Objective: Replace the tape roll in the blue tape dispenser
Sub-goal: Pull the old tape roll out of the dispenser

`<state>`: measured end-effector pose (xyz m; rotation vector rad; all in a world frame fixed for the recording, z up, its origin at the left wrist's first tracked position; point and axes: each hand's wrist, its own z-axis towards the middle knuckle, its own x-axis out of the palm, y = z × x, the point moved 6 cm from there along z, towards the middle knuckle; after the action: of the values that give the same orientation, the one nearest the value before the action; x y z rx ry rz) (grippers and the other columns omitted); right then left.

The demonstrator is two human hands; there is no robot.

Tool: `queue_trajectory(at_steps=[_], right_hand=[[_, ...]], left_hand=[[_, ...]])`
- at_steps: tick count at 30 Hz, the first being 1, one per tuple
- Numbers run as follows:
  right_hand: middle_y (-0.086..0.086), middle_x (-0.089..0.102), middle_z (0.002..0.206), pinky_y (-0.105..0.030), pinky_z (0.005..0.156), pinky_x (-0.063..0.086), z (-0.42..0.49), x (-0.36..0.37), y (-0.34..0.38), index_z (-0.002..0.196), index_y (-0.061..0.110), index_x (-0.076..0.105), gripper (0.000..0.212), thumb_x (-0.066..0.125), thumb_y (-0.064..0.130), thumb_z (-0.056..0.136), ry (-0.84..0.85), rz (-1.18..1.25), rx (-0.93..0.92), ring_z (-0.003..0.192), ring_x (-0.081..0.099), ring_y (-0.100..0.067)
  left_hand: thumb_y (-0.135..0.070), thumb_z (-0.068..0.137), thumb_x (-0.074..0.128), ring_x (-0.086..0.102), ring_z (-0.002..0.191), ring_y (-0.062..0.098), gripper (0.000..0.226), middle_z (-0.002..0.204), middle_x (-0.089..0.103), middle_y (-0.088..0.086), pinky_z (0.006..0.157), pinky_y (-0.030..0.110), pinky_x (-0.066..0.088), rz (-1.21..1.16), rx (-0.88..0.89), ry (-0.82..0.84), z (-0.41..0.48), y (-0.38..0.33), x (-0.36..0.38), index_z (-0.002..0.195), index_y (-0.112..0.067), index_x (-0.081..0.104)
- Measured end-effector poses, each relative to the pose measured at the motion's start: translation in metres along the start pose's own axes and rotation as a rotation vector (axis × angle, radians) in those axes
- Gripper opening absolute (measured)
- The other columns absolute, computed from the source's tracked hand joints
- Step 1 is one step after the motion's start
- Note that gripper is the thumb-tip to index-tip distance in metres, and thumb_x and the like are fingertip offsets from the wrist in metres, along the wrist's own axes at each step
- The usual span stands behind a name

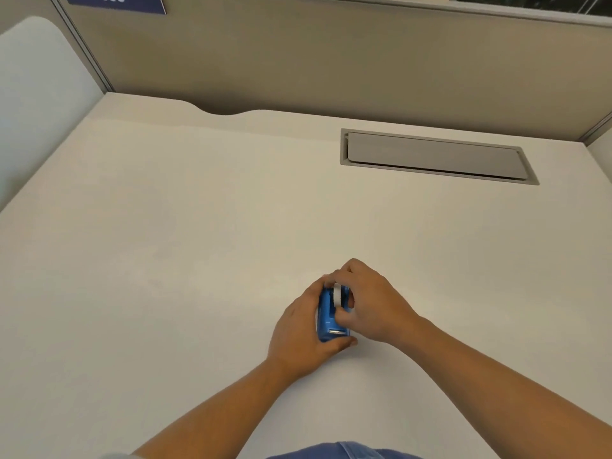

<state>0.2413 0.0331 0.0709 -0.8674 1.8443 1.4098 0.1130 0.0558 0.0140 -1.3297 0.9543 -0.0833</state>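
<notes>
The blue tape dispenser (327,318) stands on the white desk (198,243), with its metal cutter end toward me. My left hand (299,332) wraps around its left side and near end, holding it down. My right hand (371,301) covers its right side, fingers pinching the white tape roll (337,294) that sits in the top of the dispenser. Most of the roll and the dispenser's right side are hidden by my fingers.
A grey cable hatch (433,155) is set flush into the desk at the back right. Beige partition walls (298,54) close the desk at the back. A white panel (36,94) stands at the left. The desk's back edge has a curved cutout (222,111).
</notes>
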Motion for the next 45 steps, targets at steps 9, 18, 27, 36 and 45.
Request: queue_trajectory(at_steps=[9,18,27,36,45], right_hand=[[0.012,0.051,0.100,-0.043,0.074,0.056,0.008,-0.003,0.004,0.104,0.035,0.061,0.035,0.067,0.023,0.072,0.076,-0.057,0.017,0.083,0.055,-0.011],[0.009,0.052,0.097,-0.043,0.072,0.057,0.009,-0.005,0.011,0.100,0.032,0.061,0.032,0.067,0.020,0.072,0.096,-0.118,0.028,0.085,0.053,-0.013],[0.009,0.053,0.098,-0.043,0.074,0.057,0.008,-0.005,0.016,0.100,0.033,0.061,0.033,0.069,0.017,0.072,0.085,-0.143,0.051,0.088,0.055,-0.015],[0.005,0.049,0.093,-0.027,0.060,0.043,0.011,-0.005,0.023,0.092,0.023,0.058,0.026,0.069,0.011,0.073,0.103,-0.189,0.016,0.077,0.052,-0.017],[-0.001,0.057,0.091,-0.033,0.065,0.050,0.011,-0.007,0.028,0.092,0.020,0.056,0.022,0.068,0.012,0.075,0.115,-0.227,0.033,0.082,0.056,-0.022]], left_hand=[[-0.074,0.058,0.072,0.053,0.114,-0.003,0.098,0.132,0.052,-0.026,0.095,0.019,0.046,0.033,-0.010,0.009,0.000,-0.001,0.001,0.140,-0.044,0.027],[-0.080,0.055,0.068,0.052,0.112,-0.004,0.100,0.132,0.051,-0.027,0.092,0.018,0.045,0.041,-0.018,0.009,0.000,-0.001,0.001,0.139,-0.046,0.025],[-0.080,0.053,0.069,0.052,0.114,-0.003,0.101,0.132,0.051,-0.027,0.094,0.020,0.046,0.037,-0.023,0.005,0.000,0.000,0.001,0.138,-0.047,0.026],[-0.075,0.052,0.074,0.056,0.108,0.000,0.095,0.123,0.056,-0.026,0.091,0.026,0.052,0.031,-0.028,0.007,0.000,-0.002,0.001,0.132,-0.043,0.033],[-0.076,0.051,0.073,0.054,0.105,-0.002,0.095,0.120,0.053,-0.030,0.089,0.019,0.048,0.033,-0.026,0.008,0.000,-0.002,0.001,0.131,-0.045,0.032]])
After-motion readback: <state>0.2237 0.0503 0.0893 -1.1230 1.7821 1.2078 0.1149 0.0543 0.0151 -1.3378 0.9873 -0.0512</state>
